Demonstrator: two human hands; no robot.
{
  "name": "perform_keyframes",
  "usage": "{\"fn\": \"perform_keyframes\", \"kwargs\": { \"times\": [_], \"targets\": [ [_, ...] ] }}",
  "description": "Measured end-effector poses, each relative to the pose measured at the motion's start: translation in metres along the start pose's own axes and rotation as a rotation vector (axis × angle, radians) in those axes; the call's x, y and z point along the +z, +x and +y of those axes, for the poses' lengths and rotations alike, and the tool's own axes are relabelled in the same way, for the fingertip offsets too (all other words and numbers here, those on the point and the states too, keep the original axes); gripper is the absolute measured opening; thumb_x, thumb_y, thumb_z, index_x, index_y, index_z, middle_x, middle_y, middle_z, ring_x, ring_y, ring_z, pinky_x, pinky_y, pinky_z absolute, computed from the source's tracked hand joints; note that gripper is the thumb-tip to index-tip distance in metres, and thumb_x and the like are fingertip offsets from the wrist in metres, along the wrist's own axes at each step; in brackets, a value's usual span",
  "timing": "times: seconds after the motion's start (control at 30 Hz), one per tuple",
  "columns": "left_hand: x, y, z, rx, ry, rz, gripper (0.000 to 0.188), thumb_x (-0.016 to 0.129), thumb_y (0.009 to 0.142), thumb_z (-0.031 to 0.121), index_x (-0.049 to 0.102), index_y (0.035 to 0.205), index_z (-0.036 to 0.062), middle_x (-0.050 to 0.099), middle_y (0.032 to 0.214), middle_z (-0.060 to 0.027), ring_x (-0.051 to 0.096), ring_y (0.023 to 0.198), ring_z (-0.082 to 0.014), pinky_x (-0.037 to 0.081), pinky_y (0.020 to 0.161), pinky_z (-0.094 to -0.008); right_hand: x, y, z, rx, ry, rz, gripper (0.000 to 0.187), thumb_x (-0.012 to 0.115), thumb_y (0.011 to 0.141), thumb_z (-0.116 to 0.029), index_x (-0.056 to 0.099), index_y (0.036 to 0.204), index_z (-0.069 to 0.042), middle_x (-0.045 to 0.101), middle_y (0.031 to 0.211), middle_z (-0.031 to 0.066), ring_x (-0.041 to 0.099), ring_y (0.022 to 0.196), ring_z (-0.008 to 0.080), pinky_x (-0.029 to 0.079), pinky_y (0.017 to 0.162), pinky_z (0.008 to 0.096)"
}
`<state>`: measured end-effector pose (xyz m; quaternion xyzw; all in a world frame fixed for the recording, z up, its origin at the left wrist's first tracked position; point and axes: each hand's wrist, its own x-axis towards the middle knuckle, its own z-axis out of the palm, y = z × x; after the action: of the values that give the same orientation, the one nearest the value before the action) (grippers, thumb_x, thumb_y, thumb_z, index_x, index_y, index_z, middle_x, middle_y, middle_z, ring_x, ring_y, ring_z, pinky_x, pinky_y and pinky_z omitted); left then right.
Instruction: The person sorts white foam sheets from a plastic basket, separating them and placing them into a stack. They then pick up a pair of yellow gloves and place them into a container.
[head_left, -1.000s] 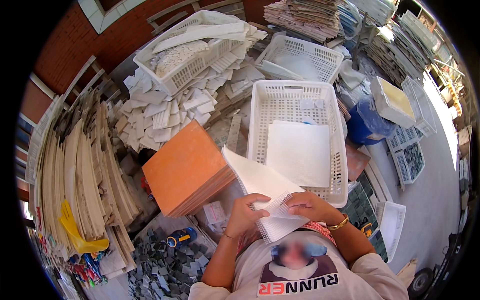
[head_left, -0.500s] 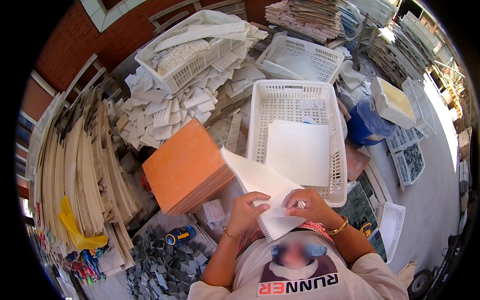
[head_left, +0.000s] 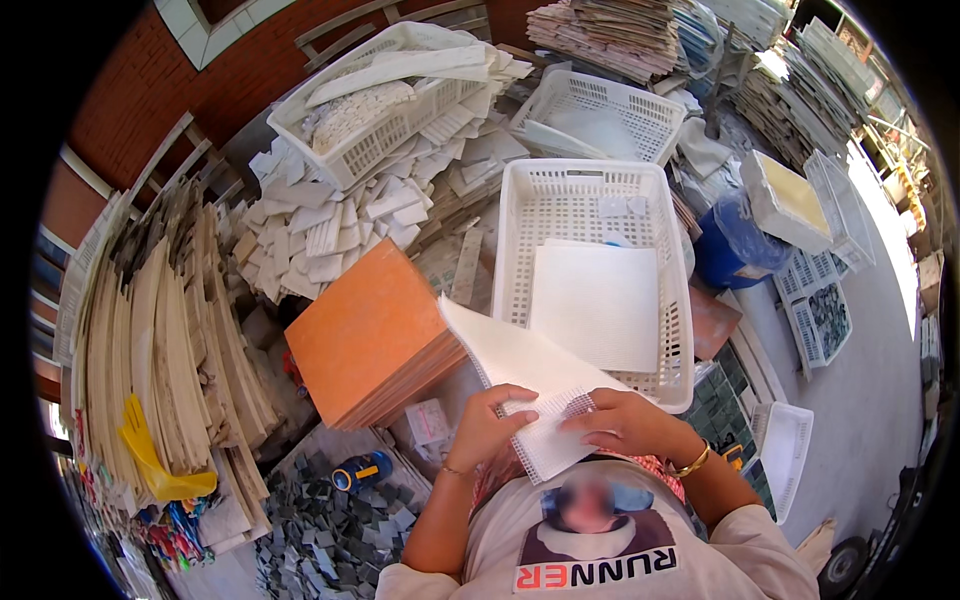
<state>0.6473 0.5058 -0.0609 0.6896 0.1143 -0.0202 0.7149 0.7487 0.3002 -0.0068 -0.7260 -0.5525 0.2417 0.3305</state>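
Note:
I hold a white square mosaic sheet with mesh backing (head_left: 520,365) tilted up in front of my chest. My left hand (head_left: 488,425) grips its near left edge. My right hand (head_left: 620,422) lies on its near right corner, fingers pressing the mesh. Just beyond the sheet stands a white perforated plastic basket (head_left: 520,240) with another white sheet (head_left: 596,305) lying flat inside. A stack of orange square tiles (head_left: 365,335) sits to the left of my hands.
A heap of white tile pieces (head_left: 330,225) and two more white baskets (head_left: 350,120) (head_left: 600,105) lie farther back. Tall stacks of beige sheets (head_left: 170,340) stand at left. Grey tile chips (head_left: 330,530) and a blue-yellow tool (head_left: 362,470) lie near left. A blue bucket (head_left: 735,245) stands at right.
My right hand has slid a little along the sheet's near edge and the sheet has tipped slightly; both hands stay on it.

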Motion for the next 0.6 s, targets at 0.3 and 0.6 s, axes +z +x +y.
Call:
{"fn": "perform_keyframes", "kwargs": {
  "times": [0.3,0.6],
  "targets": [
    [-0.001,0.000,-0.009,0.028,0.040,0.019,0.017,0.066,0.070,0.002,0.061,0.086,-0.0022,0.062,0.083,-0.0047,0.054,0.077,-0.0087,0.044,0.071,-0.0224,0.007,-0.002,0.028,-0.135,-0.219,0.289,0.036,0.060,0.064,-0.003,0.060,0.098,-0.014,0.058,0.088,0.0075,0.057,0.077,0.0231,0.048,0.067,0.0313],
    [-0.012,0.001,-0.028,-0.012,-0.152,0.098,0.011,0.060,0.074,0.000,0.062,0.085,-0.0026,0.062,0.079,-0.0029,0.054,0.073,-0.0080,0.043,0.067,-0.0221,-0.015,0.005,0.030,-0.068,-0.302,0.514,0.025,0.062,0.067,-0.005,0.060,0.092,-0.011,0.057,0.092,0.0082,0.057,0.082,0.0218,0.048,0.070,0.0302]
  ]
}}
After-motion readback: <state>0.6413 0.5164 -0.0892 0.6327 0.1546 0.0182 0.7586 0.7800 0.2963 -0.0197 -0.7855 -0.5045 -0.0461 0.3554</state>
